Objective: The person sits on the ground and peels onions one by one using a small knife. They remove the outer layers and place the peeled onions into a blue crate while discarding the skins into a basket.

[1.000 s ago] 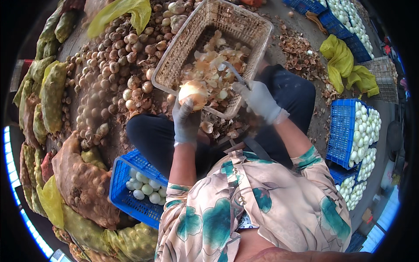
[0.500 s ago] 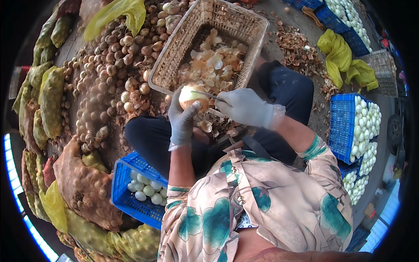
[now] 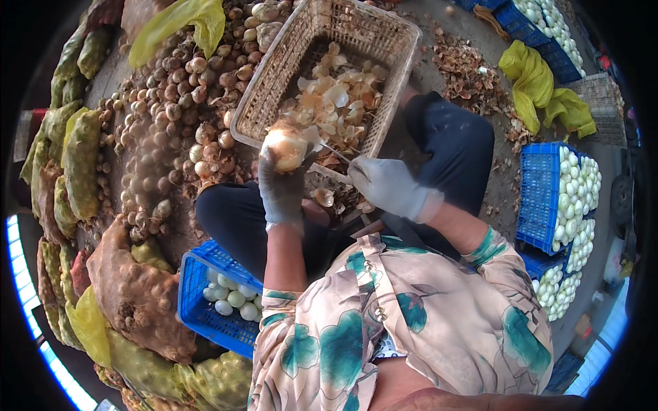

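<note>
My left hand (image 3: 279, 192), in a pale grey glove, is closed around a large onion (image 3: 284, 149) with its pale flesh partly bared and brown skin at its top. To its right, my right hand (image 3: 389, 183), gloved too, grips a thin knife (image 3: 336, 152); its blade points up and left toward the onion, with a small gap between them. The handle is hidden in my fist. Just beyond both hands stands a dirty whitish plastic crate (image 3: 241, 113) holding loose onion skins (image 3: 336, 96).
Many unpeeled onions (image 3: 164, 113) cover the ground at left. A blue crate (image 3: 188, 288) with peeled onions stands by my left leg; another blue crate (image 3: 538, 198) is at right. Full net sacks (image 3: 130, 288) line the left. Yellow netting (image 3: 531, 82) and skin scraps (image 3: 469, 72) lie at upper right.
The knife blade has come off the onion, and my right hand has moved slightly right and down. My left hand has turned the onion and shifted a little left.
</note>
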`<state>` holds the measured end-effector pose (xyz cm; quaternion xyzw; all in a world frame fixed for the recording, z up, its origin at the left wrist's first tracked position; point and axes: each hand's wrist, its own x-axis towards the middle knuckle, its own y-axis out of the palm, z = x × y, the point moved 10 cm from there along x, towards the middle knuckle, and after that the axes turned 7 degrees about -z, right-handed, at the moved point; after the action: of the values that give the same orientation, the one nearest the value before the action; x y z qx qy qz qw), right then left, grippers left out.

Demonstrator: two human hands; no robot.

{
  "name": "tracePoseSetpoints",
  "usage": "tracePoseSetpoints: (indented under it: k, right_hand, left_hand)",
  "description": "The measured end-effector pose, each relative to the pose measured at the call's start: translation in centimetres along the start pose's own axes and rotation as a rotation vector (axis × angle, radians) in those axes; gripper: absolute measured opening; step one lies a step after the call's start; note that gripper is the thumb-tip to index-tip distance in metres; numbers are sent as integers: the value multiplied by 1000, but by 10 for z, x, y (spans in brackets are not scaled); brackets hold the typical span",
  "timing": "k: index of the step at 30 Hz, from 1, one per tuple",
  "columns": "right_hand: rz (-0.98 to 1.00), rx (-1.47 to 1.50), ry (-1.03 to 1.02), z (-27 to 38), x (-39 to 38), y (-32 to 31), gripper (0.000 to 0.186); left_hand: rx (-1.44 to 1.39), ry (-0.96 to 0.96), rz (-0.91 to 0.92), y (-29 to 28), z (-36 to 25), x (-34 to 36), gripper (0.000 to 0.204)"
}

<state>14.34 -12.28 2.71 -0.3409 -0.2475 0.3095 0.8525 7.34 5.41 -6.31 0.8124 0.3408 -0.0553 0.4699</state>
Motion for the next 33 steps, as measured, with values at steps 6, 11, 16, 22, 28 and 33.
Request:
tracePoseSetpoints:
  k: [6, 11, 16, 22, 28, 33]
  right_hand:
    - [-164, -135, -219, 28, 13, 4, 21]
    - [-112, -275, -257, 26, 12, 19, 27]
    - [-179, -427, -320, 28, 17, 16, 36]
    - [-204, -517, -201, 12, 20, 24, 38]
    - [-130, -94, 165, -12, 22, 20, 30]
    - [194, 288, 602, -58, 20, 38, 37]
  left_hand:
    - [-41, -22, -69, -14, 13, 6, 67]
    - [-42, -4, -109, -25, 15, 9, 65]
    - [6, -40, -80, -7, 19, 2, 66]
    - [5, -51, -125, -6, 27, 4, 66]
    - [61, 7, -88, -4, 27, 9, 64]
    - [71, -9, -35, -1, 30, 9, 63]
